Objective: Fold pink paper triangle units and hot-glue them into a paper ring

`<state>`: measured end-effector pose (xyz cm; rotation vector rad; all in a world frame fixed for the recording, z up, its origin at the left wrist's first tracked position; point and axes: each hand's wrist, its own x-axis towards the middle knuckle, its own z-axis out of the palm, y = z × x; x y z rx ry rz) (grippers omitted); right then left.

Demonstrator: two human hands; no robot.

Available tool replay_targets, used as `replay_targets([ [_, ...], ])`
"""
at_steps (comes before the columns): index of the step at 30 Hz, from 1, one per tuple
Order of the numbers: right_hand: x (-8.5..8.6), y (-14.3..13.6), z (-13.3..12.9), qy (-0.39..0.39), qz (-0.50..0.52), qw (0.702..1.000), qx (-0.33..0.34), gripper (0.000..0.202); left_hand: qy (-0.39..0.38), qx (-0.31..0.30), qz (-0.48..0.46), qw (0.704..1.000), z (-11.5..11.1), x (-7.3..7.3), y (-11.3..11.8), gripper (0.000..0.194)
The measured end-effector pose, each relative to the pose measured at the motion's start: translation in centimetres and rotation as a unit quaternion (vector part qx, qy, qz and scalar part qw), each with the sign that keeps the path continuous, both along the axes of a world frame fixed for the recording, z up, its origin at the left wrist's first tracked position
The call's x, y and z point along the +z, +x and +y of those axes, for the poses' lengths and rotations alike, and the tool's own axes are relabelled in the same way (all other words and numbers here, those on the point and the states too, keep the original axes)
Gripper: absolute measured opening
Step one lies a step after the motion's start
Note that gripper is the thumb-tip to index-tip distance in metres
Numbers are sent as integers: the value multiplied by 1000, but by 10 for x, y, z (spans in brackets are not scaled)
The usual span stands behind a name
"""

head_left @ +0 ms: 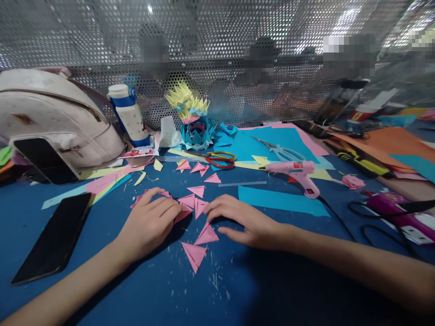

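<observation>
My left hand is closed, its fingers curled down over a row of pink folded paper pieces that pokes out on both sides of it. The palm hides how those pieces join. To the right, my right hand has its thumb apart from its fingers, and its fingertips touch or nearly touch a pink paper triangle. Nearer to me lie two more folded triangles, one below the right fingertips and another beyond it. Several loose pink triangles are scattered behind the hands.
A pink glue gun and blue paper strip lie right. Behind are red-and-yellow scissors, light-blue scissors and a folded-paper model. Left are a black phone, bottle and backpack. A purple power strip sits right.
</observation>
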<state>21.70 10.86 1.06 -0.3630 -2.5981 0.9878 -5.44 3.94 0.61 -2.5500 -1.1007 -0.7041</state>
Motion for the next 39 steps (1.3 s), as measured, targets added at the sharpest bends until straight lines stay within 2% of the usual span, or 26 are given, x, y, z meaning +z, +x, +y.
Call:
replay_targets([
  [3, -4, 2, 6, 55, -38, 997, -28, 41, -9, 34, 0, 999, 2, -1, -7, 23],
  [7, -6, 3, 7, 87, -96, 991, -15, 51, -40, 67, 5, 997, 2, -4, -10, 27],
  [16, -11, 3, 7, 124, -107, 986, -29, 53, -74, 48, 14, 996, -2, -8, -1, 28],
  [25, -8, 3, 5, 120, -76, 988, -57, 46, -135, 28, -41, 990, -3, -7, -2, 28],
  [34, -9, 4, 7, 110, -52, 990, -69, 42, -151, 6, -60, 987, -6, -5, 1, 32],
  [39, -12, 4, 8, 110, -52, 990, -65, 42, -163, -29, -72, 984, -12, -2, 8, 34],
])
